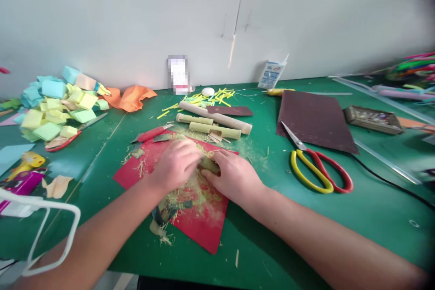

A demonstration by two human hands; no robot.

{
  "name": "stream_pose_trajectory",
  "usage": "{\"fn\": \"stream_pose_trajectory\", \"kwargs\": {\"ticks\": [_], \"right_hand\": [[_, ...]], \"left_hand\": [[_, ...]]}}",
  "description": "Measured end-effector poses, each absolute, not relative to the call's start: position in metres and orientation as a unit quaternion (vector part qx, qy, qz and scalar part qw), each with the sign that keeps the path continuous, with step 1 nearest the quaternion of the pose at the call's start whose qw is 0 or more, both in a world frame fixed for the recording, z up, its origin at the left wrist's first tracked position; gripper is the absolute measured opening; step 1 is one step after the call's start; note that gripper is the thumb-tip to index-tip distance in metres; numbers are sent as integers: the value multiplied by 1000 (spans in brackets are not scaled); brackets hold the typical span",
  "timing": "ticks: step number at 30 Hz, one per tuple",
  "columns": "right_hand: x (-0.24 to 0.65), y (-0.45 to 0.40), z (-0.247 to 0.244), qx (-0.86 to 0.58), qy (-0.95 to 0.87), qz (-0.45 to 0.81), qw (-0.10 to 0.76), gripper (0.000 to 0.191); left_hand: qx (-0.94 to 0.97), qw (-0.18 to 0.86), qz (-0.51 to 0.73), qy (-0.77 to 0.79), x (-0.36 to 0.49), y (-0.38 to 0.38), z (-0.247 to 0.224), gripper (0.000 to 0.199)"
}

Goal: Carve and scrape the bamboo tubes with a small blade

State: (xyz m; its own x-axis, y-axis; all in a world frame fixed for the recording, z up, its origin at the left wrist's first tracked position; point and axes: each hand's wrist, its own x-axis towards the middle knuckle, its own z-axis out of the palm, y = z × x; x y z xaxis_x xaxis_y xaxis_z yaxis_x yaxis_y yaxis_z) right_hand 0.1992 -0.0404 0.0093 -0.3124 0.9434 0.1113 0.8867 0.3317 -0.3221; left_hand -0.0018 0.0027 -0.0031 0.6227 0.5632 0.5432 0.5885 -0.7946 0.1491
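Nearest cam: white looped frame [50, 203]. Pinching greenish tube [211, 165] over red sheet [208, 232] w/ R hand [236, 173]; can't tell re L hand [178, 162], blurred. Best hold tube steady, go light & even.

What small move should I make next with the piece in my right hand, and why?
Perhaps turn the greenish piece slightly in your right hand: that hand grips it, your left hand is close beside it, and the shavings on the red sheet suggest scraping, so another side may need work.
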Motion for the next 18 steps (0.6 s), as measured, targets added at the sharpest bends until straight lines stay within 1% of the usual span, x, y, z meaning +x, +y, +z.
{"fn": "stream_pose_trajectory", "kwargs": {"ticks": [4,9,14,18], "right_hand": [[199,-41,9,-575,-800,96,138,22],[199,-40,10,-571,-803,98,141,18],[199,-40,11,-581,-795,99,143,24],[199,-41,11,-578,-799,96,135,21]], "left_hand": [[-863,66,-336,-370,-6,9,-3,16],[-904,5,-298,-305,0,-1,-1,21],[-863,64,-340,-369,-8,6,-2,18],[-899,0,-310,-309,-6,6,-3,20]]}}
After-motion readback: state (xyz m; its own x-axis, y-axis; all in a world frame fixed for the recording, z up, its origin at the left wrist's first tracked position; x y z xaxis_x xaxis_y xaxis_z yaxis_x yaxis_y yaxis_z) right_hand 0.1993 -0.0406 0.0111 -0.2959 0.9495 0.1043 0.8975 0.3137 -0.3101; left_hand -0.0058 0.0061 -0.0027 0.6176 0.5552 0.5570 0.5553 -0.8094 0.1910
